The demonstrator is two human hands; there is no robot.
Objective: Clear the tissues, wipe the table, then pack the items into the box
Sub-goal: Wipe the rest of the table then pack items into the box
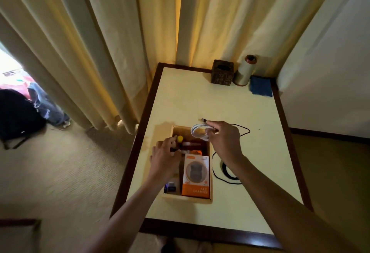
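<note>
- White coiled cable (198, 130) is pinched in the right hand (225, 135), over the far end of the open wooden box (187, 197).
- Left hand (165, 155) fingers curl on small things inside; make room first, I think, then lower it flat.

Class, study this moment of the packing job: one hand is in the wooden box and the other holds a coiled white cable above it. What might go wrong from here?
1. The box already looks crowded by the orange charger package; the white cable in the right hand may not fit and could spring uncoiled.
2. The left hand rummaging inside might knock small items about.
3. The black cable lies loose under the right forearm, which may snag it.
</note>
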